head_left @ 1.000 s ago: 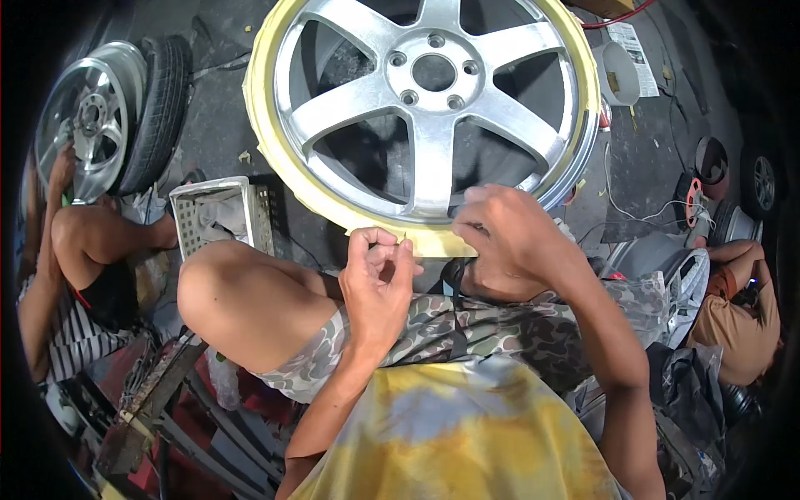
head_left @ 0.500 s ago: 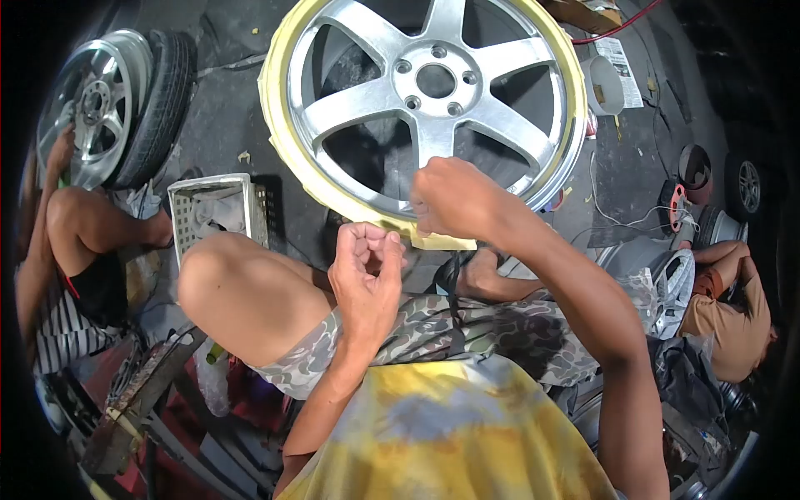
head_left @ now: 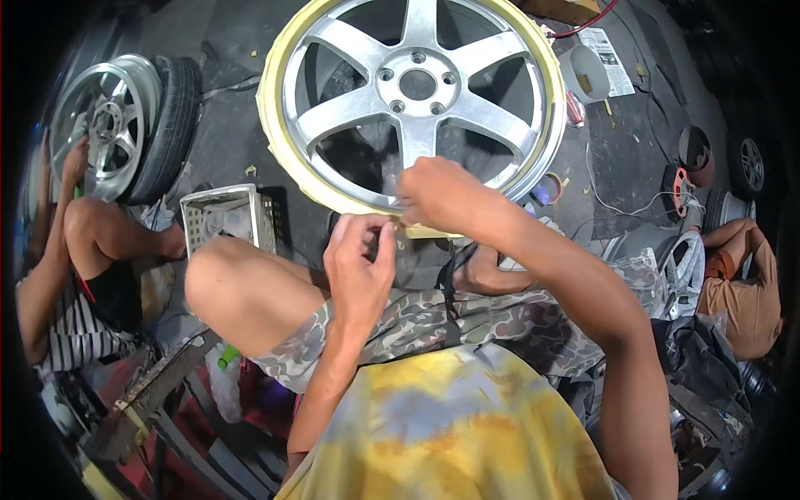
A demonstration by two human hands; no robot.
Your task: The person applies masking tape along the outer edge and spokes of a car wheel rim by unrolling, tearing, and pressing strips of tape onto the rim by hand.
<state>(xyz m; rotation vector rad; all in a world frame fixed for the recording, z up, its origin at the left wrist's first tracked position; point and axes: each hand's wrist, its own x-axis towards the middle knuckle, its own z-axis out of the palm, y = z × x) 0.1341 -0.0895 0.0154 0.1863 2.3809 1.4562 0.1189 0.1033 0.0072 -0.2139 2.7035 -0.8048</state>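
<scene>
A silver spoked alloy wheel rim (head_left: 342,117) lies face up in front of me. Yellowish masking tape (head_left: 279,142) runs along its left and near edge, and a loose flap sticks out at the near side. My right hand (head_left: 446,196) is closed at that near edge, over the tape; its fingertips are mostly hidden. Just left of it, my left hand (head_left: 358,262) has its fingers curled towards the thumb beside the taped edge. What sits between those fingers, if anything, I cannot make out. The two hands nearly meet.
To the left, a person's hand (head_left: 77,158) is at another wheel (head_left: 104,125) beside a tyre (head_left: 167,137). A white plastic basket (head_left: 265,221) stands by my knee. At right are a white tub (head_left: 583,75), a cable (head_left: 604,200) and a person bent over (head_left: 742,292).
My hands have come closer together at the wheel's near edge, the right one moving left and down towards the left. The whole view has shifted slightly.
</scene>
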